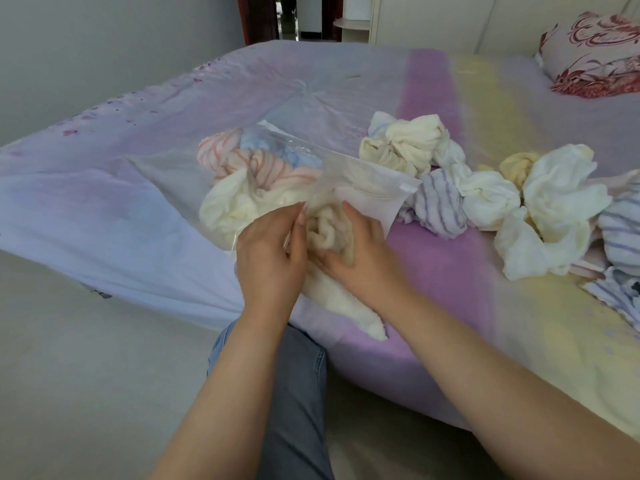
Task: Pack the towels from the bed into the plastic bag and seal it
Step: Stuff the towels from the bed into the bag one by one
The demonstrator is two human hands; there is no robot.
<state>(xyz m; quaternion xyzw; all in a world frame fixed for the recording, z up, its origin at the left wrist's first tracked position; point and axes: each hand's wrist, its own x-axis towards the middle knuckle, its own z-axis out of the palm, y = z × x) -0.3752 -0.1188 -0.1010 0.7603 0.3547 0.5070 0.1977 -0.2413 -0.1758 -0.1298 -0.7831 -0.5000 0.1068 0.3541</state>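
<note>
The clear plastic bag (349,174) lies on the bed near its front edge, its mouth turned toward the person, with a white zip strip along the right side of the opening. Inside it sit a pink-striped towel (239,157), a pale blue towel (277,150) and a cream towel (239,202), bunched together against the far end. A cream fluffy towel (332,233) is half in the mouth of the bag, its tail trailing out over the bed's front edge. The left hand (270,261) pinches the near lip of the bag between thumb and curled fingers, holding the mouth apart. The right hand (363,261) grips the cream fluffy towel at the opening, thumb lying up against the plastic and fingers curled into the cloth. Just right of the bag lies a loose heap of crumpled towels (491,199), cream, white and yellow ones mixed with a purple-striped towel (438,206) that touches the bag's right corner, and blue-striped ones at the far right. The bed sheet (446,271) runs in lilac, purple and pale yellow bands. A red-and-white floral pillow (595,53) rests at the far right corner. The person's grey-trousered leg (294,393) shows below, between the forearms.
</note>
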